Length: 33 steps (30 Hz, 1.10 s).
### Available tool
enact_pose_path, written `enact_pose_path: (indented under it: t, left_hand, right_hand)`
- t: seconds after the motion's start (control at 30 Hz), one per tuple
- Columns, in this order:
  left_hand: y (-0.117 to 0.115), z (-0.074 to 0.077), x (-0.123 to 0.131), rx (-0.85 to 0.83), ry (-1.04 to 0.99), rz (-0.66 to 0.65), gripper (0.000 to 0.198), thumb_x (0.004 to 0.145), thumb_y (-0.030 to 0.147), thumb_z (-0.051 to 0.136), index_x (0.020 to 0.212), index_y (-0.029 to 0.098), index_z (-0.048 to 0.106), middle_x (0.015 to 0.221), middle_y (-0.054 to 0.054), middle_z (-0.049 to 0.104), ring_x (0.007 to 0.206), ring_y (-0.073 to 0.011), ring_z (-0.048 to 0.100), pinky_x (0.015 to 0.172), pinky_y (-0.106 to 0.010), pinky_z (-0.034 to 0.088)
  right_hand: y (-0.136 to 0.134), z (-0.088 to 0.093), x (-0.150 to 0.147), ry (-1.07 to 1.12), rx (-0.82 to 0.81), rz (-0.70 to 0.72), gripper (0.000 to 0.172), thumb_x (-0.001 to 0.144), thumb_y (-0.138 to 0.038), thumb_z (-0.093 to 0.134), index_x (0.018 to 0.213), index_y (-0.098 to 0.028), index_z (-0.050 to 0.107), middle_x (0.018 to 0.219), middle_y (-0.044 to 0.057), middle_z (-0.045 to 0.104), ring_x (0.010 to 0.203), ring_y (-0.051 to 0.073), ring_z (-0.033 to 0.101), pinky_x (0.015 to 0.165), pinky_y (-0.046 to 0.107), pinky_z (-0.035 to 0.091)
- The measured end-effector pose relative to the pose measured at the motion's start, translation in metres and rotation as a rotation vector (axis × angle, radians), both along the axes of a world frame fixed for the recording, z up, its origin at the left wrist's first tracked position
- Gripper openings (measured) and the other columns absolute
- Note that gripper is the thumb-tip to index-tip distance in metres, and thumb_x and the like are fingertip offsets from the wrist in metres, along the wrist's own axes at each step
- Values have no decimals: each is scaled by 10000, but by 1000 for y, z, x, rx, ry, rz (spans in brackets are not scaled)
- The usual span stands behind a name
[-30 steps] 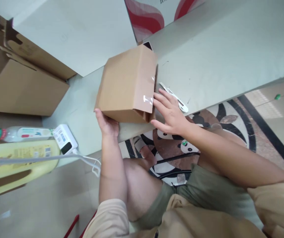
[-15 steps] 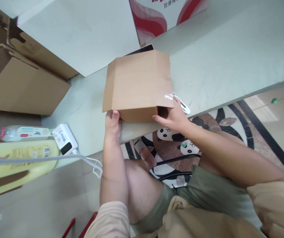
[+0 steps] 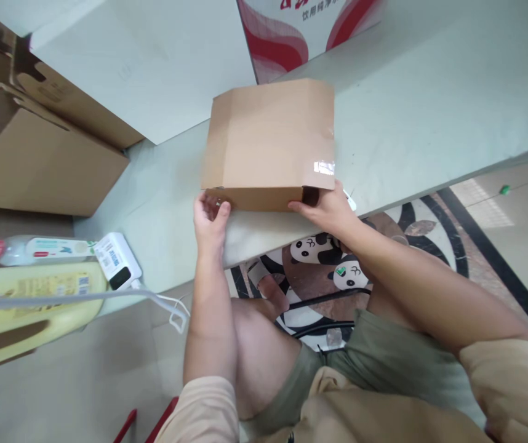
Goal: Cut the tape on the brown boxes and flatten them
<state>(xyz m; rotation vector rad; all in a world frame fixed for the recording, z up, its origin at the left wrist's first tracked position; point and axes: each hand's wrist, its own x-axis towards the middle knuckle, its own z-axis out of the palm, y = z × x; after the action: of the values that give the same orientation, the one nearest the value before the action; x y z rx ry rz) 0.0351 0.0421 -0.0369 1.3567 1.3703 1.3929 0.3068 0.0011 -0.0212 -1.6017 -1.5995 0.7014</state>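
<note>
A brown cardboard box [image 3: 268, 135] with side flaps sticking out rests on or just above the pale table. Clear tape shines on its right flap. My left hand [image 3: 211, 218] is at the box's near left corner, thumb against the front face and fingers partly hidden under the left flap. At the near right corner, my right hand [image 3: 326, 206] grips the box, its thumb on the front face beside a dark gap below the flap. A white object [image 3: 350, 200] shows partly behind my right hand.
A large white box [image 3: 148, 61] and a red-and-white carton [image 3: 310, 37] stand at the back. Cardboard boxes [image 3: 47, 160] are at the left. A white device [image 3: 117, 261] with a cable, a plastic bottle [image 3: 15, 250] and a yellow jug [image 3: 37, 295] lie near the left edge.
The cardboard box has moved away from me and slightly right, with both hands following it. It now covers the dark object behind it. My left thumb has shifted onto the front face.
</note>
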Motion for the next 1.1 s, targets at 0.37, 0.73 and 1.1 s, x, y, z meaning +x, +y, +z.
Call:
enact_pose_path:
  t: [0.37,0.73,1.1]
  left_hand:
    - [0,10,17,46,-116,93,590,534,616,923,782,177,616,806,-14,699,754,-114,651,740,-233,530]
    - [-9,11,8,92,-110,18,482,663,601,852,855,172,747,828,-32,744,773,-148,687,744,-260,537]
    - [-7,8,7,-32,-300,19,226,714,369,739,870,214,685,838,-15,683,769,-145,636,694,-255,509]
  right_hand:
    - [-1,-5,9,105,147,-195,748,676,-559,846,1259,-234,507,1166,134,668,1028,335,651,911,588,526]
    - [-5,16,13,409,254,-209,503,948,-661,495,689,-237,416,642,-31,379,609,124,371,579,293,327]
    - [-2,16,15,648,162,-341,335,879,-489,542,688,-241,422,680,-20,377,652,137,398,627,299,369]
